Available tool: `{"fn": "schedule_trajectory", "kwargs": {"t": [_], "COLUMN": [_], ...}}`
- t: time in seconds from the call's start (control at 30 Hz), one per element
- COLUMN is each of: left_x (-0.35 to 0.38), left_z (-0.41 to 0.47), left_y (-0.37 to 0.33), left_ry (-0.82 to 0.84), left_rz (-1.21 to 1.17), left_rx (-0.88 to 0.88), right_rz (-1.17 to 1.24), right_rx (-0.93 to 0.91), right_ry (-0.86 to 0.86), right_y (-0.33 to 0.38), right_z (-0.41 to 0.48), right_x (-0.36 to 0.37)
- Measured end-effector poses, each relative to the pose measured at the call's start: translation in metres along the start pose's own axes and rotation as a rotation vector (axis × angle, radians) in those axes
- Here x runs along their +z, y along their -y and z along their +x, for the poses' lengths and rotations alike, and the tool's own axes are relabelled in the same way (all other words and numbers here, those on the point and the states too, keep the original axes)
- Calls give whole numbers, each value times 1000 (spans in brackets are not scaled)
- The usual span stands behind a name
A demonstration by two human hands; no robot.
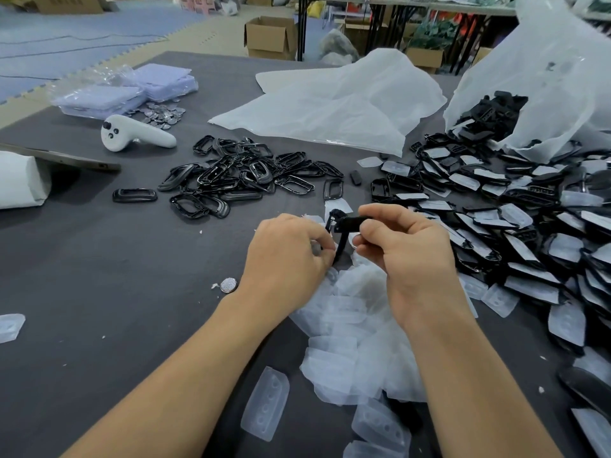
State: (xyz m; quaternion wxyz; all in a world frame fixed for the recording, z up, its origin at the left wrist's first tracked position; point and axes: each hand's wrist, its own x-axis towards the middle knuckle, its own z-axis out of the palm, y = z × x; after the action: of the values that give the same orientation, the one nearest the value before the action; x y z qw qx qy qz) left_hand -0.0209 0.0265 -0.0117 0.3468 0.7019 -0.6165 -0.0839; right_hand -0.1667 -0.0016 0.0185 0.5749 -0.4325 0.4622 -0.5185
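Your left hand (287,249) pinches the lower edge of the black shell (347,223) at frame centre. Your right hand (406,252) grips its top bar, thumb and curled fingers closed round it. The shell is held up off the bench (115,259), just above the clear inserts (357,325). Black frames (238,173) are heaped at upper centre, and the white controller (132,135) lies at upper left.

black part (345,223) partly hidden by hands (410,256), bag (545,77) cut off

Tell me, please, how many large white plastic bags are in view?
2: the flat bag lies at far centre; the open bag stands at right, spilling black parts. The white bundle at left may be another.
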Motion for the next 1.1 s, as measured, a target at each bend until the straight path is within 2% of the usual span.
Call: {"fn": "schedule_trajectory", "kwargs": {"t": [0.1, 0.2, 0.37, 0.5, 0.63, 0.9, 1.1], "left_x": [-6, -12, -22, -27, -26, -27, -25], "left_z": [-2, -3, -13, -16, -15, -11, -15], "left_y": [-2, -2, -2, -6, -4, -3, -7], "left_ry": [-12, -34, 26, 91, 93, 104, 66], "left_rz": [-258, -371, -436, -565, -565, -956, -1062], "left_rx": [-178, -275, -227, -159, -195, -334, -375], "right_rz": [11, -40, -282, -546, -725, -649, -588], "right_rx": [-17, -84, -187, -353, -483, -545, -540], "right_ry": [19, 28, 72, 37, 16, -98, -138], "right_y": [1, 3, 2, -1, -7, -9, -6], "right_z": [-1, -3, -7, -9, -14, -17, -20], "right_x": [-2, -4, -2, -2, 2, 10, 11]}}
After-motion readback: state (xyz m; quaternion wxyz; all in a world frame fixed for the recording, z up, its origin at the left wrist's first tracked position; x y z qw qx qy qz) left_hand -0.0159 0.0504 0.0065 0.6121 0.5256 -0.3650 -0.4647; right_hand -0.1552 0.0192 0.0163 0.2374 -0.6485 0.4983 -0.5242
